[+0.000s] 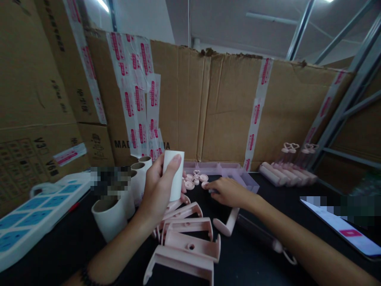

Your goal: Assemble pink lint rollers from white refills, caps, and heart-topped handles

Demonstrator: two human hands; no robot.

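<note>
- Currently: left hand [159,186] is closed around a white paper roll [174,174], held upright and clear of the black table [253,258], thumb along its front face.
- Right hand [228,191] lies flat on the table, right of the held roll, fingertips at a cluster of small pink caps [195,179]. Cannot tell whether it has pinched one; fingers look loosely extended, nothing clearly gripped.
- Below the held roll: a stack of pink U-shaped frames [190,242]. A single pink handle [228,224] lies just right of that stack.
- Left of the held roll: more white rolls [125,198] standing on end.
- Far right of the roll, against the cardboard wall [208,107]: finished pink rollers [285,172] in a row.
- Judgement: parts-gathering step, roll in hand, cap being fetched. Next move likely calls for a firm pinch on one cap and squaring it to the roll's open end.
</note>
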